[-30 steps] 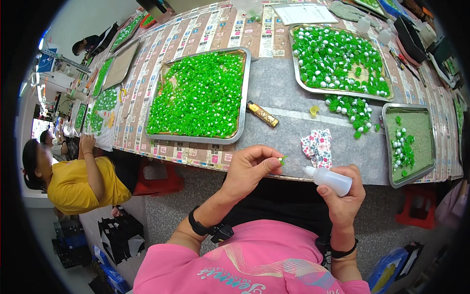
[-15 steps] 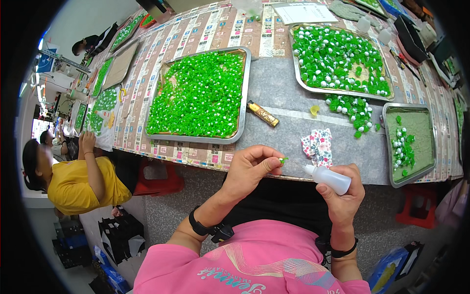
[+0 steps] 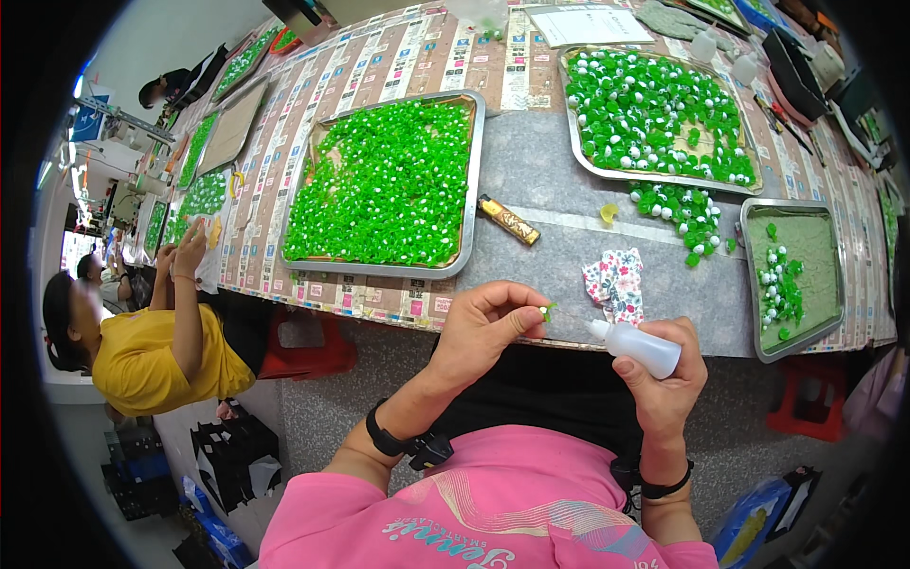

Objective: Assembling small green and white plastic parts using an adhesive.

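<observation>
At the table's near edge my left hand (image 3: 482, 330) pinches a small green-and-white plastic piece (image 3: 547, 311) between thumb and fingertips. My right hand (image 3: 669, 379) is closed around a translucent white squeeze bottle (image 3: 645, 349), tilted with its thin needle tip toward that piece. Whether the tip touches it is too fine to tell. Just beyond the bottle lies a folded floral cloth (image 3: 616, 283). Left of centre stands a metal tray (image 3: 477, 180) full of small green-and-white pieces. Another tray (image 3: 573, 142), far right, holds green pieces with white balls, and several more lie in front of it.
On the right a smaller metal tray (image 3: 823, 313) holds a few such pieces. A gold-and-black lighter (image 3: 510, 220) and a yellow piece (image 3: 609, 214) lie on the grey mat (image 3: 531, 152). A person in yellow (image 3: 161, 356) sits at the left; a red stool (image 3: 303, 346) is under the table.
My hands and the bottle stay almost in place, with the small piece turned slightly in my left fingers. The person in yellow has raised their hands.
</observation>
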`<state>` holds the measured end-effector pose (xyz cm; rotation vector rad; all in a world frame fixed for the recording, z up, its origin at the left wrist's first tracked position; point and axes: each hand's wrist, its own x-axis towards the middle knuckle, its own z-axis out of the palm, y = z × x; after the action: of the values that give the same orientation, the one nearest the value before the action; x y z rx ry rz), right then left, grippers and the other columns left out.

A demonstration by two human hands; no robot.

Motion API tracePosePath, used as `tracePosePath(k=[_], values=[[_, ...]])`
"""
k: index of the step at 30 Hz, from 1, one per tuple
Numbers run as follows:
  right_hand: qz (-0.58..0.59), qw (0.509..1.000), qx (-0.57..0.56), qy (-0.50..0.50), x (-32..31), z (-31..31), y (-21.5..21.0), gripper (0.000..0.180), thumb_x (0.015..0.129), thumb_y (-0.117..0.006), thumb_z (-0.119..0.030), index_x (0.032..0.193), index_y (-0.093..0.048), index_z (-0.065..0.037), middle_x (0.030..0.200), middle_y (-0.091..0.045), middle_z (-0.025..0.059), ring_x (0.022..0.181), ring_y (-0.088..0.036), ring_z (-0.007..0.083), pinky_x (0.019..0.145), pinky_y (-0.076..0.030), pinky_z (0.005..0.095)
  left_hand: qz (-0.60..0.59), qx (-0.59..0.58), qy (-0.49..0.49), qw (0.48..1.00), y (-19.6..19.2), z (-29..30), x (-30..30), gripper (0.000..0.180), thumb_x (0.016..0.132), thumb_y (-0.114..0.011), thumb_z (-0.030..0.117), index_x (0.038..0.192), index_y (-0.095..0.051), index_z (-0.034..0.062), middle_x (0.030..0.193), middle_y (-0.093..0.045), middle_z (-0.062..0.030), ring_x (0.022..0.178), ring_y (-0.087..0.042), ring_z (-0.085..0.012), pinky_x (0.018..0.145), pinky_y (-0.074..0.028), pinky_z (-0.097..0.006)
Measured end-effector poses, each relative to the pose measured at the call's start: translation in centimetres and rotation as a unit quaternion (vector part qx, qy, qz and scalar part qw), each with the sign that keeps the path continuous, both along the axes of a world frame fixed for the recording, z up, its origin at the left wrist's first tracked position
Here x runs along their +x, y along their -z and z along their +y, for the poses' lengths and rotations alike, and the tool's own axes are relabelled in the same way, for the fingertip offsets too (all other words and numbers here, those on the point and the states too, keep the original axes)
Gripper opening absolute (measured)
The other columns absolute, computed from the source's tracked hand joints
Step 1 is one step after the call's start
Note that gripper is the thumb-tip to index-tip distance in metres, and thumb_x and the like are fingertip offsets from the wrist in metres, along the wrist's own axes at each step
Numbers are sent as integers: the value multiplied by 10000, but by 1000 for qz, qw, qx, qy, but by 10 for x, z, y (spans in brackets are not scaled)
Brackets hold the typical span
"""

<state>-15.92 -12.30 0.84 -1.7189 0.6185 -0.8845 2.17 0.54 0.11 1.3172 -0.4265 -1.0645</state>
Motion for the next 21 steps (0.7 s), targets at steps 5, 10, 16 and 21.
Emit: tracePosePath(k=[5,10,16,21], values=[[-4,1000,1,-16,1,0,0,378,664,-824,-177,936,-607,-29,828,-547,39,730,-525,128,638,-421,244,-7,-2,1,1000,0,0,0,144,851,-625,43,976,-607,-27,848,-635,-69,746,-629,-126,693,-533,-247],[-3,1000,7,-24,2,1,-2,365,670,-819,-159,937,-609,-27,840,-551,43,742,-533,132,648,-428,247,-2,-2,-1,1000,0,0,0,140,849,-624,34,974,-608,-27,845,-634,-70,746,-628,-124,693,-531,-246],[7,1000,-3,-29,2,0,-2,365,668,-821,-160,932,-606,-26,843,-550,45,749,-536,131,648,-429,246,-2,-4,0,1000,-1,0,0,132,847,-623,27,968,-611,-26,837,-634,-68,745,-628,-124,692,-530,-244],[-1,998,66,-2,0,-1,-1,378,668,-819,-135,950,-593,-27,874,-554,42,766,-544,126,663,-439,245,-3,2,2,1000,-2,-1,0,123,850,-614,20,966,-611,-22,837,-635,-63,743,-630,-122,680,-527,-237]])
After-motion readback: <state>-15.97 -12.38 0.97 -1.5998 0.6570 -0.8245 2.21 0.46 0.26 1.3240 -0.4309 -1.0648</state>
